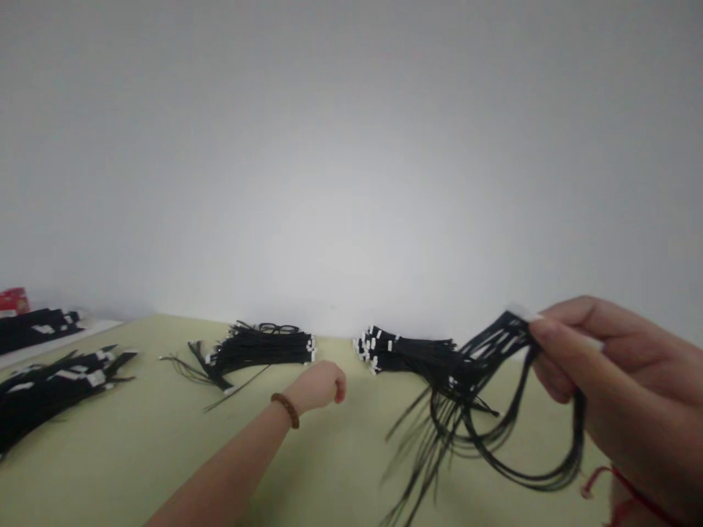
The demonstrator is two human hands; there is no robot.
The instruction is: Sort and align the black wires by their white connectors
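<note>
**Q:** State the count of items in the head view.

**A:** Two hands are in view, the person's own. There are five bundles of black wires, most with small white connectors at their ends. One is the held bundle (466, 395); the other four lie on the table (110, 457). There is also one pair of black glasses (278, 329), one red box (14, 300), and one white strip (93, 335).

**Q:** Give the state of each hand.

**A:** The right hand (620, 388) is closed, grasping the held bundle near its connector end between thumb and fingers. The wires fan out and loop downward below the hand, above the table. A red string (620, 484) is around the right wrist.

The left hand (314, 386) is curled into a loose fist and grasps nothing visible. It is nearest the middle bundle (263, 353) and does not touch it. A brown bead bracelet (285, 410) is around the left wrist.

**Q:** Locate the remaining bundles.

**A:** The right-of-middle bundle (411, 353) lies along the far table edge, partly behind the held bundle. The middle bundle lies left of it, with the glasses at its far side. The lower-left bundle (49, 395) lies at the left side of the table. The upper-left bundle (38, 329) lies beyond it, on the white strip, near the red box.

**Q:** Describe the surface and the room.

**A:** The table is pale green and matte. A plain white wall (351, 146) rises behind its far edge.
</note>
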